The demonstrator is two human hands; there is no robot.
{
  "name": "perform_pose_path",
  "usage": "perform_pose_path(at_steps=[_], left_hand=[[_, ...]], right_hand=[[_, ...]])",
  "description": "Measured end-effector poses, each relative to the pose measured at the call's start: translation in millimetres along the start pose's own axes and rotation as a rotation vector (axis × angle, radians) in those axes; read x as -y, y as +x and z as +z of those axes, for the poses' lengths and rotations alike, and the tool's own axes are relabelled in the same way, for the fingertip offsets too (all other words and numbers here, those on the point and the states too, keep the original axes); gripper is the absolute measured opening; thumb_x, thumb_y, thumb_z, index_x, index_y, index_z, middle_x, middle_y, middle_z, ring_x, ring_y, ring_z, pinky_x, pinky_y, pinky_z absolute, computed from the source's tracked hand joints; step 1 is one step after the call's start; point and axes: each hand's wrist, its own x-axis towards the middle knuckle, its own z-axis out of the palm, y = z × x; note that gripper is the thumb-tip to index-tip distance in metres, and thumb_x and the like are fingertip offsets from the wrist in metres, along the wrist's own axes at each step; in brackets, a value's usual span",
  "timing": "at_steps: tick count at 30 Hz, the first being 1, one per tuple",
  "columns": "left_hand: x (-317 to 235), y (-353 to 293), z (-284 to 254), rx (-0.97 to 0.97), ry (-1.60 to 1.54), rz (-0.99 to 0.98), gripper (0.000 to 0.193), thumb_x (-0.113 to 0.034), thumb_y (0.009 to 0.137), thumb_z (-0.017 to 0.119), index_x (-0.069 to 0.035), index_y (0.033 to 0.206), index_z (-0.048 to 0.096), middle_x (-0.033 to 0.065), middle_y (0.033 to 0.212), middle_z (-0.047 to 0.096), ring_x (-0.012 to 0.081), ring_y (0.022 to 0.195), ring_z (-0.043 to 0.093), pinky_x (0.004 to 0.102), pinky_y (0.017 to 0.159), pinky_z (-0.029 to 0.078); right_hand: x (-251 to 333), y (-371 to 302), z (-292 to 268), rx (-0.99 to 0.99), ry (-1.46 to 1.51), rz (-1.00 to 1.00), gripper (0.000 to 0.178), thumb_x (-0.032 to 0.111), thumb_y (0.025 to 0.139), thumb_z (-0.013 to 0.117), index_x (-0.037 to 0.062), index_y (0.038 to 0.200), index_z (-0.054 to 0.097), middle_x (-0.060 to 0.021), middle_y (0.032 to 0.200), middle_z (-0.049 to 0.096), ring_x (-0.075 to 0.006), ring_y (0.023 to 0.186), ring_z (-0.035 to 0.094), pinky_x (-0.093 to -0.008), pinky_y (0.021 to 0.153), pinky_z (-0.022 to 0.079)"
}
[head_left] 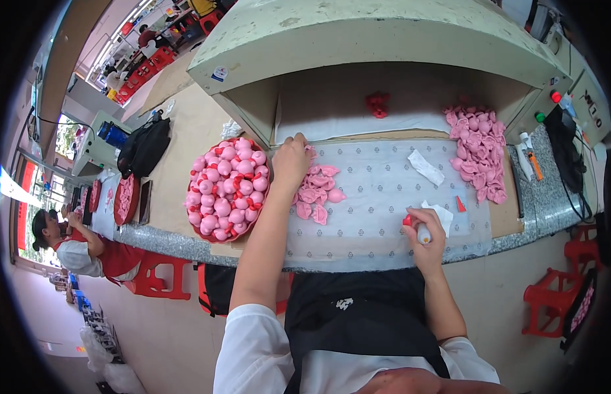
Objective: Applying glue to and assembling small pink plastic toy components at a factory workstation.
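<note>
My left hand (292, 161) reaches to the far end of a small heap of soft pink moulded pieces (313, 190). Its fingers are curled in beside one pink piece, partly hidden by the hand. Left of my forearm stands a round red basket (209, 236) full of pink ball-shaped pieces with small red parts among them. My right hand (431, 231) is closed round a small white bottle (423, 234) near the mat's front edge. A small red piece (407, 220) shows at its fingertips. Beyond that hand lies a red triangular scrap (460, 203).
A patterned white sheet (377, 230) covers the worktop under a pale green hooded box (377, 39). More pink pieces (477, 151) are heaped at the right, and a red cluster (378, 104) lies inside the box. White paper (425, 167) lies mid-sheet. A co-worker (88, 243) sits at far left.
</note>
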Motion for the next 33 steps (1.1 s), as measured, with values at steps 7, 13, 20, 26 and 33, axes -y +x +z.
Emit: perform_pose_path(at_steps=[7,13,20,26,33], left_hand=[[-60.2,-35.6,-22.8,0.016,-0.883,0.112,0.017,0.002,0.071,0.056,-0.001,0.088,0.055,0.0048,0.074,0.054,0.0127,0.068,0.054,0.0218,0.058,0.044],[-95.2,-104.5,-17.3,0.406,-1.602,-0.184,0.022,0.000,0.074,0.056,0.003,0.095,0.054,0.0054,0.086,0.052,0.0093,0.075,0.053,0.0190,0.064,0.044],[-101.6,-124.6,-7.7,0.250,-1.489,-0.137,0.020,0.002,0.074,0.055,0.003,0.093,0.054,0.0064,0.089,0.051,0.0106,0.078,0.054,0.0193,0.068,0.043],[-100.8,-132.9,-8.3,0.085,-1.289,-0.022,0.018,0.003,0.073,0.056,0.002,0.091,0.056,0.0077,0.087,0.052,0.0116,0.076,0.054,0.0206,0.066,0.044],[-105.7,-135.0,-16.9,-0.098,-1.070,0.165,0.016,0.002,0.070,0.057,0.001,0.086,0.059,0.0097,0.079,0.056,0.0154,0.069,0.057,0.0240,0.059,0.046]], right_hand=[[6.7,-3.0,-2.2,-0.084,0.209,0.138,0.022,-0.001,0.068,0.059,-0.0016,0.089,0.053,-0.0062,0.082,0.051,-0.0115,0.070,0.050,-0.0221,0.065,0.040],[20.2,7.6,16.8,0.000,0.589,0.354,0.026,0.000,0.068,0.061,-0.0016,0.092,0.051,-0.0075,0.081,0.055,-0.0116,0.073,0.052,-0.0223,0.065,0.044],[16.8,-0.7,25.4,-0.017,0.603,0.407,0.025,0.002,0.068,0.062,-0.0009,0.090,0.049,-0.0064,0.079,0.053,-0.0106,0.074,0.051,-0.0227,0.063,0.044],[19.9,-4.7,32.3,-0.030,0.372,0.299,0.027,0.002,0.071,0.060,-0.0005,0.095,0.051,-0.0054,0.083,0.054,-0.0101,0.077,0.051,-0.0213,0.069,0.041],[28.7,-9.0,32.7,-0.034,0.471,0.355,0.028,0.004,0.072,0.060,-0.0001,0.099,0.051,-0.0045,0.084,0.054,-0.0092,0.078,0.050,-0.0208,0.070,0.040]])
